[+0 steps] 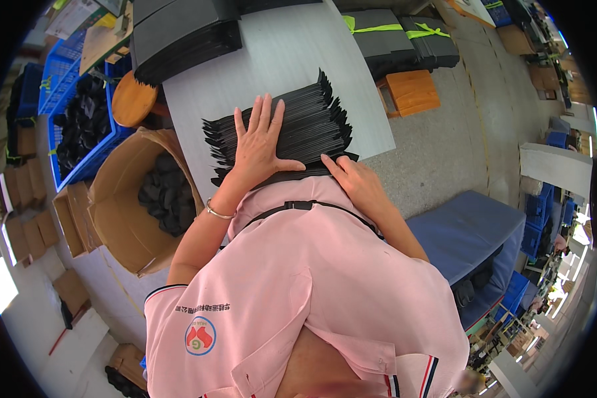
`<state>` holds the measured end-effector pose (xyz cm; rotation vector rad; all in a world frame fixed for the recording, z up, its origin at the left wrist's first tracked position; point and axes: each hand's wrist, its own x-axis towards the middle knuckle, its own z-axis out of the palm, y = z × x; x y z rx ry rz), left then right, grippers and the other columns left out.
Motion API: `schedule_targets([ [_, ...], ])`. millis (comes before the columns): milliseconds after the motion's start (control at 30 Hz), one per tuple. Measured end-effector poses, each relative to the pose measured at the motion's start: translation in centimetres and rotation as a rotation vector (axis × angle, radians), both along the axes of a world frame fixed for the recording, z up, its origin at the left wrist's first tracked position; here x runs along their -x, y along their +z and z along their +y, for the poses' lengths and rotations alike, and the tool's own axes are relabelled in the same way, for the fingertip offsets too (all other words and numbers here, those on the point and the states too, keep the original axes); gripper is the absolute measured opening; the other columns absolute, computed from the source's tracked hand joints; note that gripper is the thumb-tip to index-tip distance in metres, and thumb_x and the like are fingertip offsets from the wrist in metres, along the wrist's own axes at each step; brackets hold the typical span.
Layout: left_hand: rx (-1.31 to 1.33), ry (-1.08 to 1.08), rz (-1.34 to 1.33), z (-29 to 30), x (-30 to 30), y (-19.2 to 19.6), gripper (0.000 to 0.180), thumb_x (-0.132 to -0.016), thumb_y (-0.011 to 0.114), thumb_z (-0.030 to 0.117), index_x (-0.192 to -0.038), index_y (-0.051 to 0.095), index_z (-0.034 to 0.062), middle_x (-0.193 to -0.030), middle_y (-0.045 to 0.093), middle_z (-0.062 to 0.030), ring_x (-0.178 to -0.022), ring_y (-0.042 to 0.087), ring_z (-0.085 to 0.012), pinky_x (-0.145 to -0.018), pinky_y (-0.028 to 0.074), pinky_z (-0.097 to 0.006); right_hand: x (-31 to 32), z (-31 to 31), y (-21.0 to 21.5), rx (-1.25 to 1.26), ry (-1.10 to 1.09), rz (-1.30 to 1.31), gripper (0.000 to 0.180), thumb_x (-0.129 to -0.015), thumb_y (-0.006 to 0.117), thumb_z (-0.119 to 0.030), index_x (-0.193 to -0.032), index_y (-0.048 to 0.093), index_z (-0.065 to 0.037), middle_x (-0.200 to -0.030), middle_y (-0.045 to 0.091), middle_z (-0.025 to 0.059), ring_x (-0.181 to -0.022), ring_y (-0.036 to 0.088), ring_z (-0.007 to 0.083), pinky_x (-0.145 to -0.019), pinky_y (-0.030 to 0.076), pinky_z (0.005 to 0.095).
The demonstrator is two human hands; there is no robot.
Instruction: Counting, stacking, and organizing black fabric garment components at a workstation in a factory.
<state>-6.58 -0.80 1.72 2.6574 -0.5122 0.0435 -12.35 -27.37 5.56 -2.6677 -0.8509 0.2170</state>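
A fanned stack of flat black sheets point(312, 113) lies on the grey table point(278, 46) right in front of me. My left hand point(260, 142) presses flat on top of the stack, fingers spread. My right hand point(351, 176) rests at the stack's near right corner, with the index finger touching its edge. Neither hand grips anything. A thin bracelet circles my left wrist. My pink shirt fills the lower part of the view.
A second pile of black sheets point(186, 36) sits at the table's far left. Bundles tied with green bands point(398, 36) lie at the far right, next to a wooden stool point(411, 91). A cardboard box point(129, 219) and a blue crate point(79, 126) hold black pieces on my left.
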Motion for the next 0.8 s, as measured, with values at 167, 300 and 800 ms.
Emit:
schedule_targets([
  [167,-0.012,0.0,-0.023,0.1,0.0,-0.1,0.14,-0.054,0.076,0.08,-0.161,0.028,0.0034,-0.167,0.024,-0.0224,-0.157,0.016,-0.0367,-0.123,0.003,-0.065,0.1,0.0,0.1,-0.025,0.002,0.006,0.055,-0.087,0.059,-0.002,-0.142,0.057,-0.008,-0.101,0.055,0.0093,-0.086,0.064,0.027,-0.076,0.054,0.0386],
  [300,-0.02,0.001,-0.035,0.1,0.0,-0.1,0.138,-0.056,0.074,0.081,-0.16,0.029,0.003,-0.166,0.025,-0.0224,-0.157,0.017,-0.0364,-0.122,0.005,-0.065,0.1,-0.1,-0.2,-0.095,0.009,-0.045,0.042,-0.087,0.06,-0.004,-0.129,0.065,-0.007,-0.108,0.058,0.0103,-0.086,0.065,0.0265,-0.075,0.055,0.0381],
  [800,-0.034,0.039,-0.065,-0.2,-0.3,-0.3,0.131,-0.062,0.072,0.08,-0.159,0.031,0.0025,-0.165,0.028,-0.0217,-0.156,0.021,-0.0357,-0.122,0.006,-0.064,0.3,-0.1,-1.3,-0.02,0.064,-0.256,0.036,-0.085,0.062,-0.01,-0.12,0.069,-0.007,-0.138,0.061,0.0158,-0.08,0.066,0.0238,-0.074,0.056,0.035],
])
